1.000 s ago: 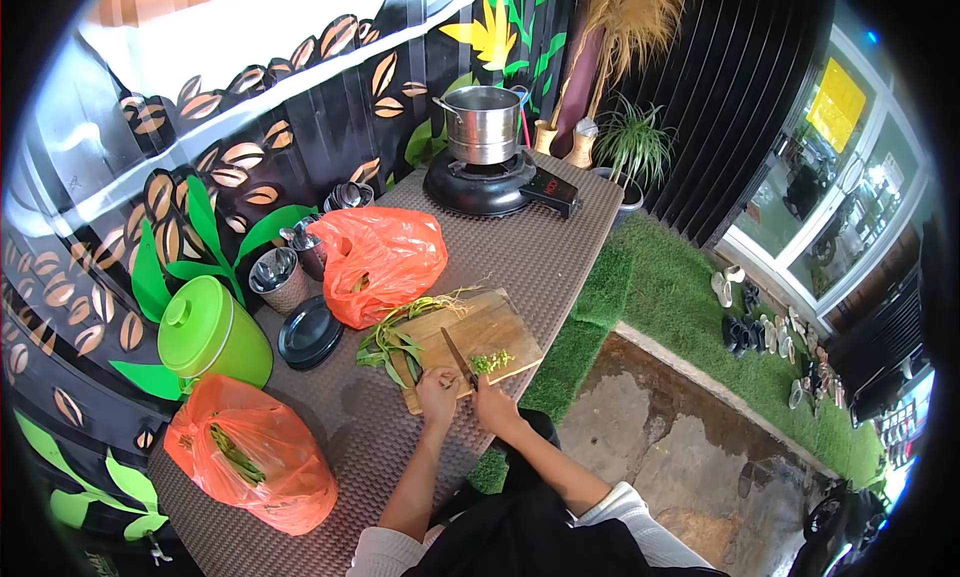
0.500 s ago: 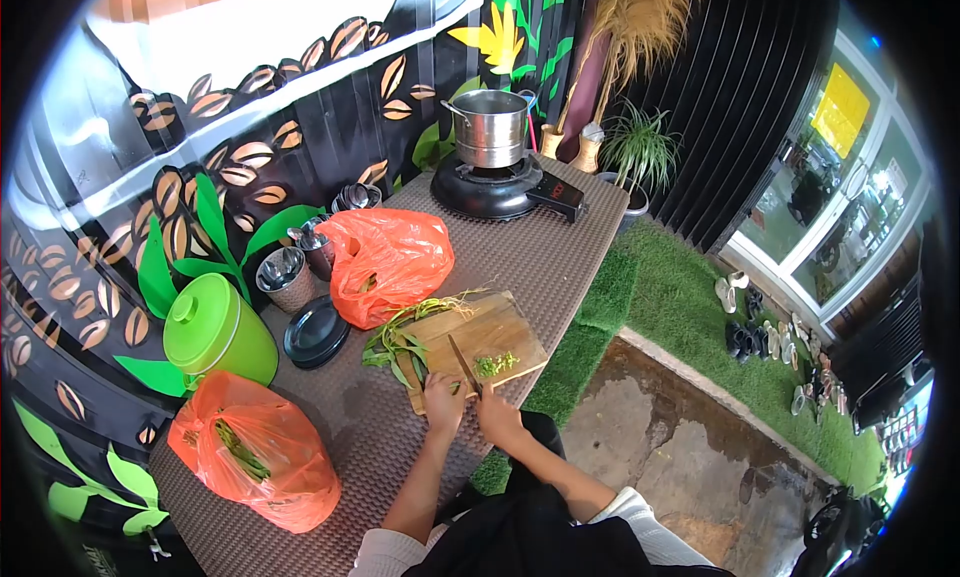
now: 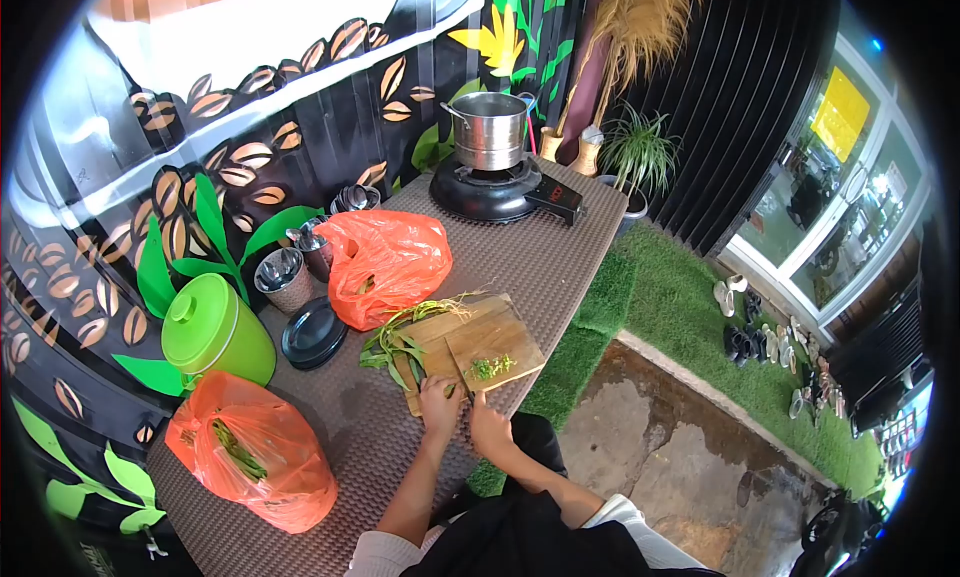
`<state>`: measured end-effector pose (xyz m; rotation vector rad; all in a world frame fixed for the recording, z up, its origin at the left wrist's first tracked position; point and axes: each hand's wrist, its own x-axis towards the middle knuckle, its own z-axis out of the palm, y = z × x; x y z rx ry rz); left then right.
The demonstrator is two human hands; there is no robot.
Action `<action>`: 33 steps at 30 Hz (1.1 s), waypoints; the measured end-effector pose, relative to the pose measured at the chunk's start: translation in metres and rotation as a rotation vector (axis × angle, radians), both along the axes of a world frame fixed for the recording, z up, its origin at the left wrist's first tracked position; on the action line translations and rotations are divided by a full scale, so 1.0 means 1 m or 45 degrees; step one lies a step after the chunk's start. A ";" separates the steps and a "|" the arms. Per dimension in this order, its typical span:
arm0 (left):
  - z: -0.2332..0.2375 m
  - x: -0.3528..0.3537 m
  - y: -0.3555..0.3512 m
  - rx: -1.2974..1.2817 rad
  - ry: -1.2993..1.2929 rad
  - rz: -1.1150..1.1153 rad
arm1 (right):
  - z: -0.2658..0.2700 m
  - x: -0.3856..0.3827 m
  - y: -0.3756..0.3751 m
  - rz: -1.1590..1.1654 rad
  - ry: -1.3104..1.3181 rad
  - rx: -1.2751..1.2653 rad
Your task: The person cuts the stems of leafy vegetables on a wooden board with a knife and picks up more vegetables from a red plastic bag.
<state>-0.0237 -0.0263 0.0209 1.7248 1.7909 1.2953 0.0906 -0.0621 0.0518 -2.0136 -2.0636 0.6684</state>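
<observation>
A wooden cutting board (image 3: 480, 327) lies near the table's front edge. Long leafy green stems (image 3: 385, 349) spread over its left side and onto the table. My left hand (image 3: 438, 402) is closed at the board's lower edge, with a bit of green stalk showing at its fingers. Beside it, my right hand (image 3: 490, 425) grips the handle of a knife (image 3: 460, 369), whose blade points away from me across the board. Chopped green pieces (image 3: 493, 366) sit in a small heap right of the blade.
A metal pot (image 3: 489, 132) stands on a black portable stove (image 3: 485, 199) at the far end. Orange plastic bags (image 3: 390, 267), (image 3: 265, 457), a green lidded bucket (image 3: 218, 332), dark plates (image 3: 314, 333) and a utensil cup (image 3: 285, 282) line the table's left side.
My right hand and the knife have shifted slightly left and toward me, closer to my left hand. The chopped heap looks much the same.
</observation>
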 end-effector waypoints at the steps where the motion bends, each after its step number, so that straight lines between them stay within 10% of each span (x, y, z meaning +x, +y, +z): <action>1: -0.001 0.001 -0.001 0.023 0.006 0.012 | 0.002 0.000 0.002 0.007 0.008 -0.014; 33: -0.002 0.006 0.020 0.063 0.011 0.019 | 0.022 0.013 0.012 0.036 -0.032 -0.105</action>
